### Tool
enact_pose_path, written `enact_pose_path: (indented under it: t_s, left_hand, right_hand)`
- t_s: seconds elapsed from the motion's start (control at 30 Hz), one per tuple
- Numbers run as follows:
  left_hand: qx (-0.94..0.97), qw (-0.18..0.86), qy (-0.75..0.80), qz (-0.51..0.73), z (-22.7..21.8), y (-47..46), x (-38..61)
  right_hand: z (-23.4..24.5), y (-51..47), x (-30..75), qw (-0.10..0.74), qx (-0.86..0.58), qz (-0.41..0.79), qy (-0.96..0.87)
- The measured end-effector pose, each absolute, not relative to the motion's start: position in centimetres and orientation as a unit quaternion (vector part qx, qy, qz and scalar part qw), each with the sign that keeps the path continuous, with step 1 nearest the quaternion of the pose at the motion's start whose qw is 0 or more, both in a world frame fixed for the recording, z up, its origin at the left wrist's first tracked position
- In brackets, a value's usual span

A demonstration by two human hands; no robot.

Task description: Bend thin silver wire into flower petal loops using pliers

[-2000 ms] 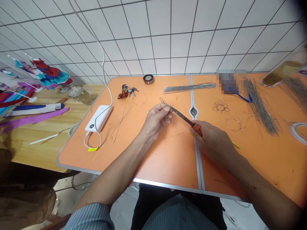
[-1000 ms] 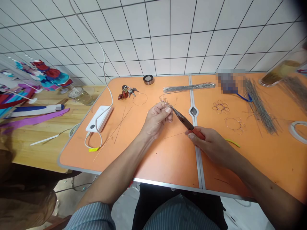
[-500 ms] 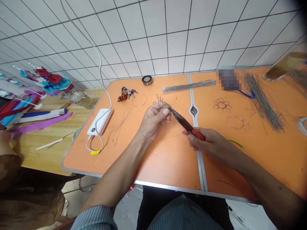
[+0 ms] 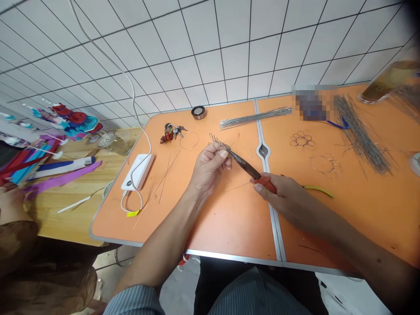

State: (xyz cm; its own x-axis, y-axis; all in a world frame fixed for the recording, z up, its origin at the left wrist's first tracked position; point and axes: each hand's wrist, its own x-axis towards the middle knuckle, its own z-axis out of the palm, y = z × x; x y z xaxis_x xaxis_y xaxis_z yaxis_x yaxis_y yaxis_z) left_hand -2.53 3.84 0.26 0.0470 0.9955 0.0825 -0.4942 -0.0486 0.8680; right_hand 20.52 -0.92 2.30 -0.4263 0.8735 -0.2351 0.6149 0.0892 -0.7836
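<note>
The left hand (image 4: 209,169) pinches a looped wire piece (image 4: 216,141) above the orange tabletop (image 4: 229,218). The right hand (image 4: 284,197) is closed round needle-nose pliers (image 4: 244,164), tips at the wire. It looks thin, light and easily bent, so is best held just beside the loops.

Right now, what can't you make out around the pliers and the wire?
All head view:
- Tips of the pliers: fingers of the left hand cover where they meet the looped wire.
- Handles: buried in the right hand.
- Far object: pixelated patch blurs it.
- Glass jar, white ring: cut by the right edge.
</note>
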Motion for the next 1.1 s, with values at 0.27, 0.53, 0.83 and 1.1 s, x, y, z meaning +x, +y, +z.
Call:
enact_pose_path:
  t_s: [0.27,0.53,0.83,1.1]
  left_hand:
    - [0.362,0.62,0.338,0.609,0.0,3.6,-2.1]
    - [0.382,0.588,0.357,0.617,0.0,3.8,-2.2]
    - [0.355,0.587,0.363,0.631,0.0,4.1,-2.8]
    - [0.336,0.57,0.422,0.621,-0.5,4.3,-2.8]
  right_hand:
    - [1.3,-1.6,19.3,0.141,-0.575,0.295,-0.75]
    - [2.0,-0.9,19.8,0.17,-0.523,0.402,-0.732]
    - [1.0,0.2,21.2,0.174,-0.436,0.704,-0.533]
    - [1.3,0.6,21.3,0.198,-0.435,0.786,-0.392]
